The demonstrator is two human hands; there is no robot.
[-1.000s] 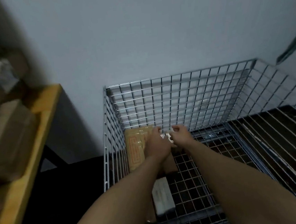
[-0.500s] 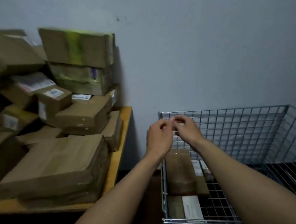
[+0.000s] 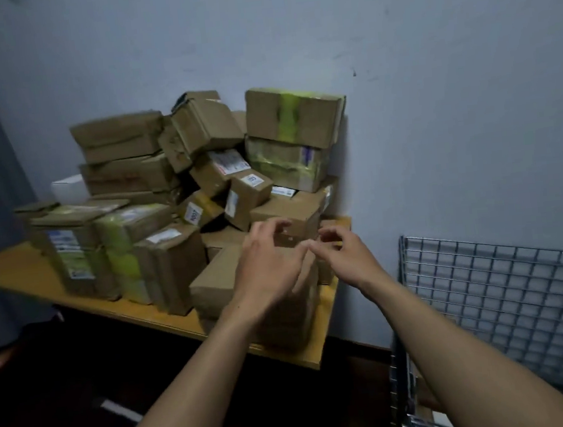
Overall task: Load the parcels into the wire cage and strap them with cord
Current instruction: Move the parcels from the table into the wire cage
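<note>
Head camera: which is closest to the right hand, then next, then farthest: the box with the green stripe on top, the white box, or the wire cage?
From the right hand:
1. Wire cage, just to its right.
2. Box with the green stripe, atop the pile, by the wall.
3. White box, far left, behind the pile.

The single head-worn view looks forward and down from close above the wooden table (image 3: 20, 269), which fills the left and centre.

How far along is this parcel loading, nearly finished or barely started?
Barely started, it seems. A big pile of parcels still covers the wooden table. Both the left hand and right hand are empty, reaching toward it. Only a corner of the wire cage shows, and no cord is visible.
</note>
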